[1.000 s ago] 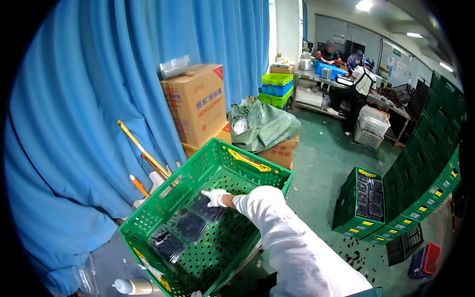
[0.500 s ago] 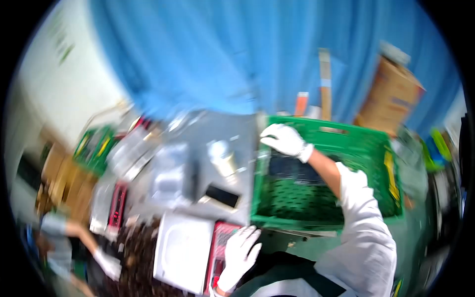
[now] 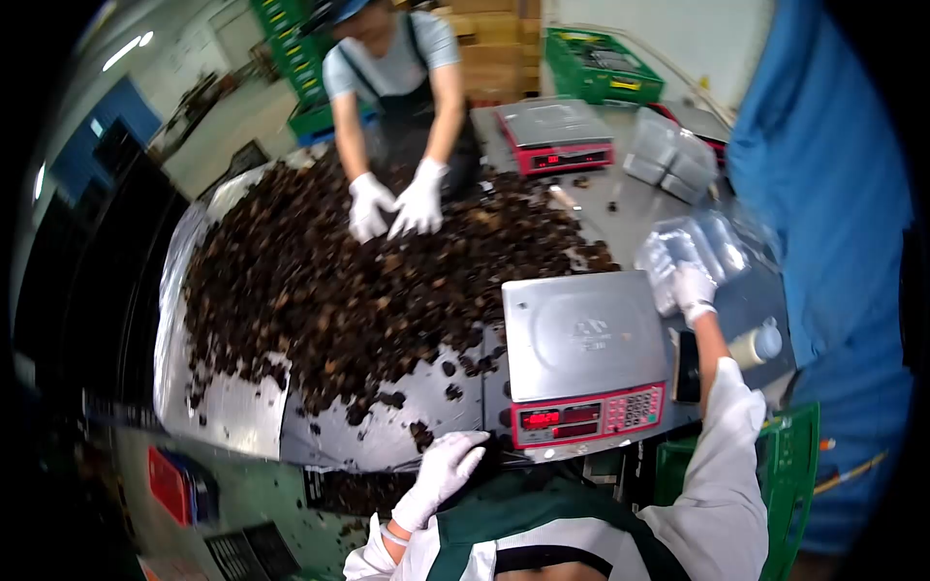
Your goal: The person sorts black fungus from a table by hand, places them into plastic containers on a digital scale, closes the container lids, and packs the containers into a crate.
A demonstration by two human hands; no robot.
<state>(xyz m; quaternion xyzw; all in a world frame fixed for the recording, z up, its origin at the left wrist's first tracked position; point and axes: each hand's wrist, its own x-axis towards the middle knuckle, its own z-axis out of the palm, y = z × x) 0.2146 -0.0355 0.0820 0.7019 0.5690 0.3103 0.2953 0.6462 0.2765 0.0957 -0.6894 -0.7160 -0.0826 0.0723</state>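
My white-gloved right hand [image 3: 693, 289] is at the near side of the clear plastic containers [image 3: 670, 250], its fingers closed on one of them. My left hand [image 3: 444, 473], gloved too, is by the table's front edge with fingers stretched out and holds nothing. Between my hands stands a red weighing scale [image 3: 586, 339] with a bare metal platform and lit red digits. Close to my right forearm are a dark phone [image 3: 686, 366] and a pale bottle with a whitish cap [image 3: 756, 344]. A large heap of dark brown, mushroom-like pieces [image 3: 358, 300] covers the table left of the scale.
Across the table a co-worker's two gloved hands [image 3: 397, 205] are in the heap. A second scale [image 3: 554, 136] and more plastic containers [image 3: 668, 155] stand farther back. A green crate [image 3: 790, 474] is at my right, beside the blue curtain [image 3: 823, 194].
My view has swung left towards the heap and co-worker. My right hand has gone from the green crate to the plastic containers. My left hand has moved off the scale to the table edge.
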